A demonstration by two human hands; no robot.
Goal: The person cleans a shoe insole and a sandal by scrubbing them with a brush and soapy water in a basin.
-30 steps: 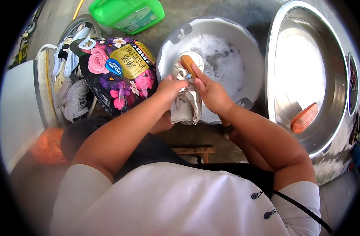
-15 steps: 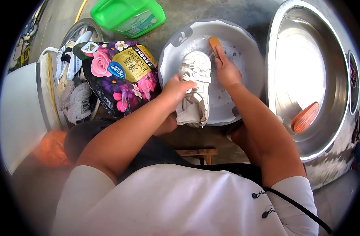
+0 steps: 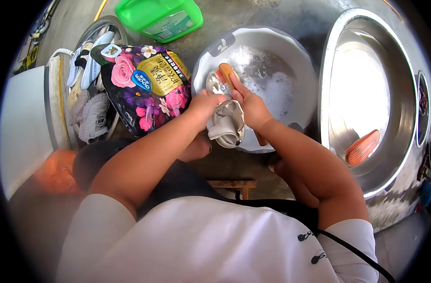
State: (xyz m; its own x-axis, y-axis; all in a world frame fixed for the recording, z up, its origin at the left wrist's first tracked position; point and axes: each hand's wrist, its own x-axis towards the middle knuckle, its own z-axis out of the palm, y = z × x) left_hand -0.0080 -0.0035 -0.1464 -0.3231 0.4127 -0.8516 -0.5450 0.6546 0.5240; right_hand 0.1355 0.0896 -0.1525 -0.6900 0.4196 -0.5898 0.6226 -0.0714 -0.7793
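A white strappy sandal (image 3: 227,125) is tilted over the near left side of a grey-white plastic basin (image 3: 304,89) of sudsy water. Its middle is gripped by my left hand (image 3: 204,107), thumb on top. My right hand (image 3: 251,109) is closed around a wooden brush (image 3: 226,74), whose handle end shows below the palm. The brush lies against the sandal's far part, its bristle side turned down toward it and mostly hidden. Foam and murky water (image 3: 272,78) fill the basin beyond my hands.
A steel tub (image 3: 325,94) with an orange-red brush (image 3: 362,147) stands to the right. On the left are a flowered detergent bag (image 3: 145,89) and a rack of shoes (image 3: 94,118). A green jug (image 3: 161,19) sits behind; a small wooden stool (image 3: 232,184) is below.
My right hand has brought the brush left, from over the water onto the sandal. The sandal has tilted and turned in my left hand, and more murky water shows.
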